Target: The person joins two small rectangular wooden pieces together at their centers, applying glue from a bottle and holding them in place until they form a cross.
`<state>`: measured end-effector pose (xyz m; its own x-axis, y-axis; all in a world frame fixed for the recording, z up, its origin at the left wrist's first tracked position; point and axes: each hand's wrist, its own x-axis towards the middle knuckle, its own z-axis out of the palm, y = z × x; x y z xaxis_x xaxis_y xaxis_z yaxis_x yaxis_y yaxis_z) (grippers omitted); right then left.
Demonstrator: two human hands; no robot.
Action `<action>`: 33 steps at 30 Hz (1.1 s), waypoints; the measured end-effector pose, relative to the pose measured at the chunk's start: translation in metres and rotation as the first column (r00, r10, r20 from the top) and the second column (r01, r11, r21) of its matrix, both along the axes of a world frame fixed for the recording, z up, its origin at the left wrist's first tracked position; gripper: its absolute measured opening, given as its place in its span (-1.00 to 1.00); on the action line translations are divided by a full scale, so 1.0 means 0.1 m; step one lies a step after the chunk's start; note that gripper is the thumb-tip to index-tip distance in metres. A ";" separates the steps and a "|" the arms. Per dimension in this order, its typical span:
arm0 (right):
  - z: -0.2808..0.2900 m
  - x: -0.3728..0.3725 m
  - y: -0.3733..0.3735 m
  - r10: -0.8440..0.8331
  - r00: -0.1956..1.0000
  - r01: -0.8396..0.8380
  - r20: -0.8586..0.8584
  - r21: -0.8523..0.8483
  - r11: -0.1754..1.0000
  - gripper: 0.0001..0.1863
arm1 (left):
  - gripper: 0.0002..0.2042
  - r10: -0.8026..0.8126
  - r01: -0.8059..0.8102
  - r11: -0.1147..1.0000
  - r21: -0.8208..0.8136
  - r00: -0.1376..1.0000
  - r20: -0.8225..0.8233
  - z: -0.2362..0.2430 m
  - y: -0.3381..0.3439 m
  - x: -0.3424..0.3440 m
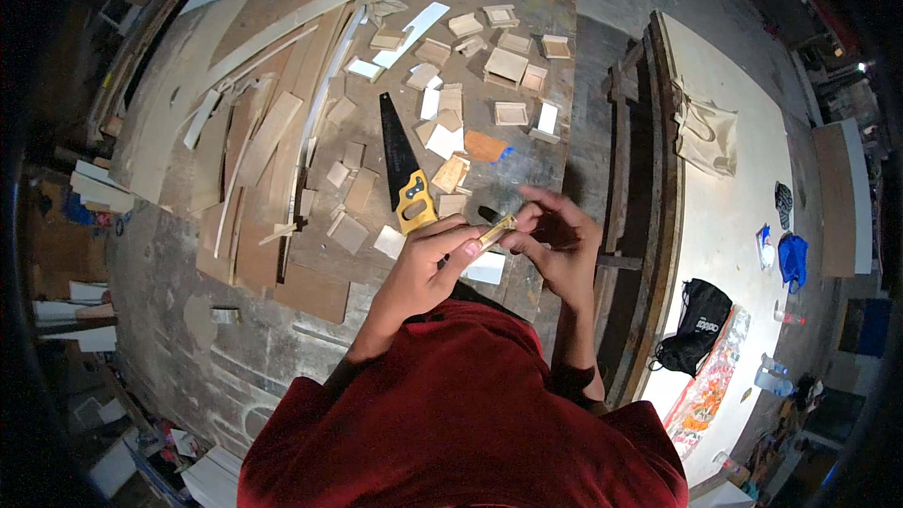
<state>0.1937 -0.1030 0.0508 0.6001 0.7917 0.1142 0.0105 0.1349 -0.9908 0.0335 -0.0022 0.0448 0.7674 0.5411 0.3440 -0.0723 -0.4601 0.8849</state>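
Observation:
My left hand (435, 259) is closed around a small, narrow yellowish piece (495, 232), held in front of my chest; its exact kind is too small to make out. At the far end of that piece, the thumb and a finger of my right hand (562, 249) pinch together, while the other fingers are raised and curved. Just beyond my left hand lies a handsaw (401, 165) with a black blade and a yellow handle (414, 205). Small wooden box-like pieces (506, 67) and flat wooden pieces (361, 190) are scattered over the work surface.
Long boards and strips (273, 136) are piled on the left. To the right runs a pale-topped bench (724, 216) with a dark wooden edge, carrying a cloth bag (707, 136), a black drawstring bag (697, 325) and a blue item (792, 261). A tape roll (225, 316) lies at lower left.

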 end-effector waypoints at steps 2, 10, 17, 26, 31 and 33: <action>-0.01 0.06 -0.01 0.090 0.996 -0.090 -0.009 -0.018 0.996 -0.76 | -0.79 -0.055 0.053 0.995 -0.080 0.998 -0.022 -0.01 0.03 -0.02; -0.15 0.13 0.03 0.158 0.979 -0.162 -0.130 -0.021 0.987 -0.86 | -0.76 -0.098 0.026 0.830 -0.558 0.990 -0.099 -0.04 0.08 -0.03; -0.14 0.13 0.08 0.094 0.962 -0.104 -0.256 -0.024 0.994 -0.81 | -0.78 0.015 -0.033 0.890 -0.455 0.999 -0.043 -0.06 0.08 -0.01; -0.20 0.17 0.08 0.162 0.981 -0.165 -0.111 -0.022 0.986 -0.77 | -0.75 -0.023 -0.040 0.839 -0.543 0.994 -0.108 -0.05 0.12 -0.05; -0.23 0.15 0.09 0.117 0.988 -0.115 -0.101 0.022 0.993 -0.81 | -0.72 -0.021 -0.031 0.876 -0.481 0.995 -0.102 0.03 0.09 -0.03; -0.23 0.15 0.09 0.090 0.991 -0.087 -0.100 0.036 0.996 -0.84 | -0.72 -0.038 -0.019 0.886 -0.464 0.993 -0.113 0.09 0.08 -0.03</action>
<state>0.2086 -0.0936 0.0276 0.5378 0.8391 0.0816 -0.1036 0.1618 -0.9814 0.0306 0.0058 0.0540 0.7922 0.6093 -0.0353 0.0408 0.0048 0.9992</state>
